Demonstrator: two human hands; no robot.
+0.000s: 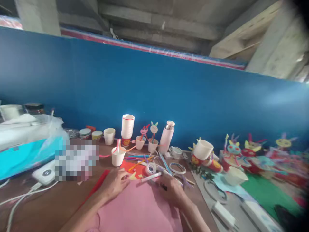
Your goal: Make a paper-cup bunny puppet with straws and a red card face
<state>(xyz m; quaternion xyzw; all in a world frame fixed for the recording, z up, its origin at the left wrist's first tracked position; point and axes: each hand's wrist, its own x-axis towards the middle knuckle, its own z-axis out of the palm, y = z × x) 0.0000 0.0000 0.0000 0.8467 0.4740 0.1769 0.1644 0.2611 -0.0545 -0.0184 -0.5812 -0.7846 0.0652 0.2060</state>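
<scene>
My left hand (115, 184) rests on the top left edge of a pink paper sheet (140, 209), its fingers curled near a small yellow paper piece (132, 176); whether it grips anything I cannot make out. My right hand (172, 190) lies on the sheet's top right edge with fingers bent around something dark and small. A white marker (151, 177) lies between the hands. Just beyond are a tape roll (151, 168), red paper (135, 169) and loose coloured straws (138, 157).
White paper cups (127, 126), cups holding paper bunny sticks (153, 141) and a white flask (166, 137) stand along the blue wall. Finished colourful cup crafts (241, 154) crowd the right. A power bank (44, 175) with cables and a cyan box (21, 156) sit left.
</scene>
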